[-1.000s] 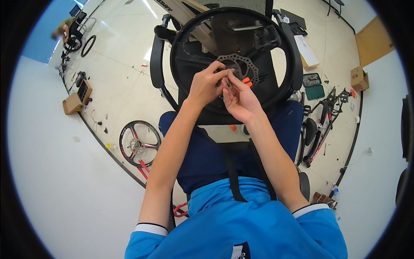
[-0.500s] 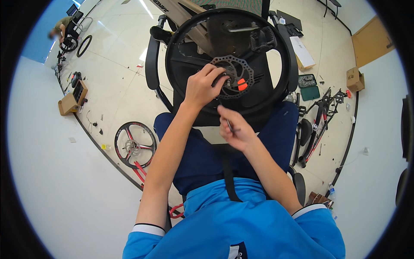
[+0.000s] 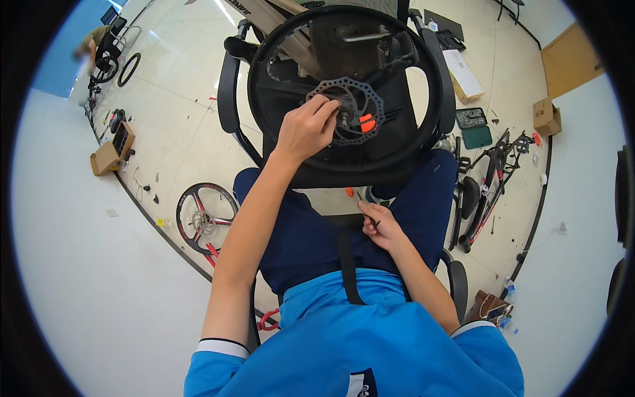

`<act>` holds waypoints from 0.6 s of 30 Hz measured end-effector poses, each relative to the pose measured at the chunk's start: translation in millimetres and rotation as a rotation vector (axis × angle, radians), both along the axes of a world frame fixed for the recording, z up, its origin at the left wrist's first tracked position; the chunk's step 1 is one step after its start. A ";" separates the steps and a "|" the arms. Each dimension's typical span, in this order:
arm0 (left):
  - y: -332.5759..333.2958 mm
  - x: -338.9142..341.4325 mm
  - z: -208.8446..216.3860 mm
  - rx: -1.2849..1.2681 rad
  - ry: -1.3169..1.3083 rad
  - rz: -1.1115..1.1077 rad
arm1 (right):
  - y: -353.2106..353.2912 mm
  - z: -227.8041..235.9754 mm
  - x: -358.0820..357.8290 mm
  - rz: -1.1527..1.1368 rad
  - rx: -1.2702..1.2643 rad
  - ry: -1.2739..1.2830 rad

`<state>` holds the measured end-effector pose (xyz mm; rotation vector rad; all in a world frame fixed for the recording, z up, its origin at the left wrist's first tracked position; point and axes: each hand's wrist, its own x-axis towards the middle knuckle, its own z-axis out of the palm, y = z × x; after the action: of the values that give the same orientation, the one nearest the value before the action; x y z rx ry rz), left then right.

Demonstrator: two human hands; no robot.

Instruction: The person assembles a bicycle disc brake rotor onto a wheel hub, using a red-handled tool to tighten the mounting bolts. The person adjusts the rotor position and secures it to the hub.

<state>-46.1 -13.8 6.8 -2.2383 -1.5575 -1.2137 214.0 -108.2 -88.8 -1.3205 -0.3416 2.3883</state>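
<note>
A black wheel (image 3: 433, 99) lies flat on the seat of a black office chair in front of me, with a holed metal brake disc (image 3: 360, 135) around its hub (image 3: 343, 118). Over the disc's left side, my left hand (image 3: 308, 128) has thumb and fingers pinched together close to the hub. Whatever is between those fingertips is hidden. My right hand (image 3: 382, 225) is above my lap, closed around a thin dark tool (image 3: 375, 223) whose exact kind is unclear. An orange piece (image 3: 367, 122) rests on the disc, right of the hub.
A bike frame (image 3: 281, 33), crank arm and pedal (image 3: 397, 51) are at the wheel's far side. Left on the floor lies a three-spoke wheel (image 3: 206, 218). To the right are a green case (image 3: 476, 137), a bike frame with pedals (image 3: 493, 178) and a cardboard box (image 3: 546, 117). Another person works far left.
My right hand has drawn back from the wheel toward my lap, still holding the dark tool. My left hand stays at the hub, its fingers slightly shifted.
</note>
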 end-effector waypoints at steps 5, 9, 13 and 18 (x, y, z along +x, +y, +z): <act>4.5 -1.2 4.6 -0.063 0.045 -0.015 | 7.7 -7.8 3.0 -0.003 0.038 -0.042; 8.9 1.1 3.1 -0.008 0.254 0.078 | 5.3 -12.2 1.5 0.042 0.087 -0.075; 14.1 -3.1 2.1 0.069 0.519 0.127 | 4.5 -16.9 2.1 0.091 0.123 -0.081; 17.1 -8.3 -0.8 0.103 0.602 0.152 | 6.0 -15.2 -1.1 0.129 0.138 -0.108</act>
<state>-54.4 3.4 6.1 -2.0952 -1.3481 -0.4912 212.9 -102.1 -104.0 -1.4053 -0.6281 2.3526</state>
